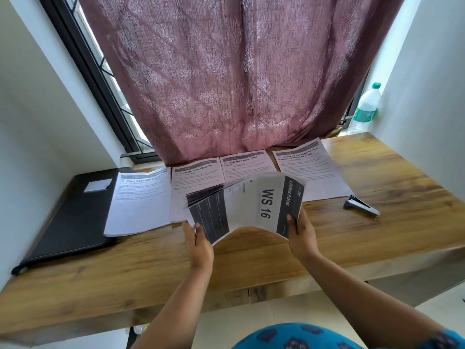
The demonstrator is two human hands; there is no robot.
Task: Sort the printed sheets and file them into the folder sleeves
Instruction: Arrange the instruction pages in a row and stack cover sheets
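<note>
Both hands hold the sheaf of printed sheets point(249, 205) above the desk point(377, 222) — left hand point(198, 244) pinches its fanned lower corner, right hand point(300, 235) its opposite edge; light, limp, slippery — I would grip near the edges.

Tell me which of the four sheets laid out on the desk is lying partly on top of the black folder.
The leftmost sheet, headed "Place Eggs into Egg Holder". Its left edge overlaps the black folder; the other three lie on the wooden desk, further right.

Wood-grain table point(377, 177), matt paper sheets point(141, 205), cloth curtain point(226, 79), prob. plastic folder point(73, 217).
</note>
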